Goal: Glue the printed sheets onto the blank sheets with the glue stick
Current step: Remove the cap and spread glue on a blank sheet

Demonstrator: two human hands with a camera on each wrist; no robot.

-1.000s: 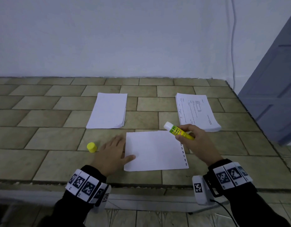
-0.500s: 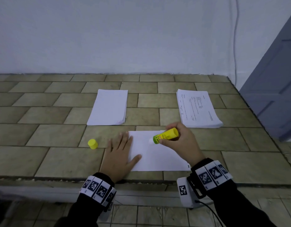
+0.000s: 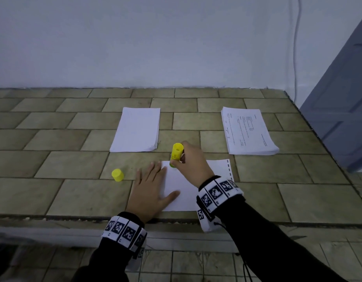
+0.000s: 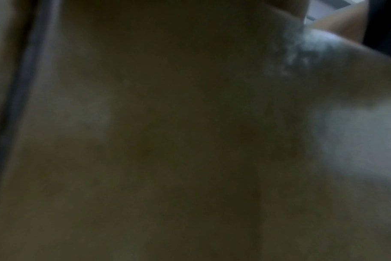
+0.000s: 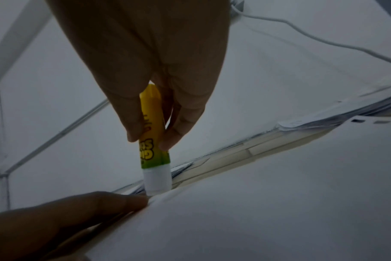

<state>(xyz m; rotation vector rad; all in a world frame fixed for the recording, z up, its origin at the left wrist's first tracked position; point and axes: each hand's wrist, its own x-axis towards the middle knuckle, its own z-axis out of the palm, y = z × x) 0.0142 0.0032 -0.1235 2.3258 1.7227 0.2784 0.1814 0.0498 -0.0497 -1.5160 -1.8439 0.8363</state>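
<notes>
The left hand lies flat, fingers straight and spread, on the left edge of the single sheet at lower centre of the head view, apparently to stop the paper sliding under the glue stroke. The right hand pinches the glue stick near-upright, white tip on the sheet's upper-left corner. The cap stands left; blank stack and printed stack lie above.

Your right hand pinches the glue stick upright, its white tip touching the sheet's edge, beside your left fingers.
</notes>
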